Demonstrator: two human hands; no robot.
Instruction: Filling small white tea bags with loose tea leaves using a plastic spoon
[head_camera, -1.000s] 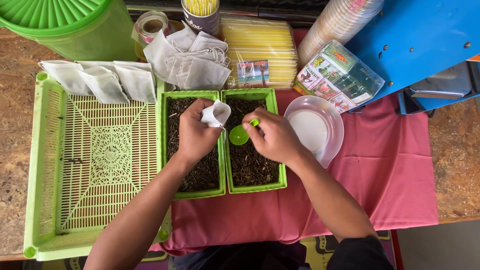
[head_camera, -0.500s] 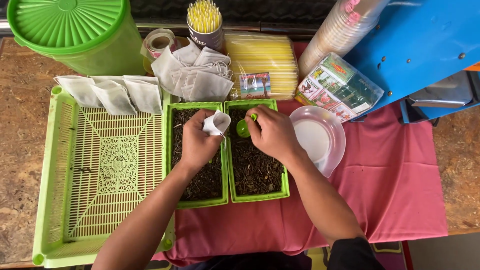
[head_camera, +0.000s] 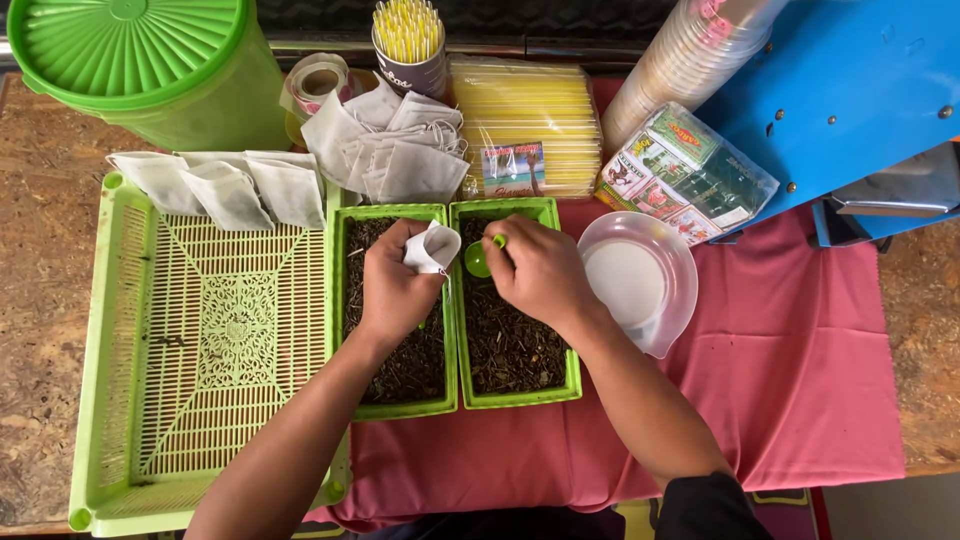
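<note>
Left hand (head_camera: 392, 285) grip clenched on white filter bag (head_camera: 432, 247); right hand (head_camera: 540, 272) grasps green scoop (head_camera: 480, 258), both over green trays of dark leaves (head_camera: 510, 350).

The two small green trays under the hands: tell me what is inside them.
Both small green trays hold dark, loose dried leaves. The left hand with its white paper bag and the right hand with a green scoop cover part of them.

Left: green mesh tray (head_camera: 200, 350) lying empty
Back: lidded green tub (head_camera: 140, 65), straws (head_camera: 405, 30) standing
Right: clear lid (head_camera: 640, 285) resting on pink cloth (head_camera: 800, 380)
</note>
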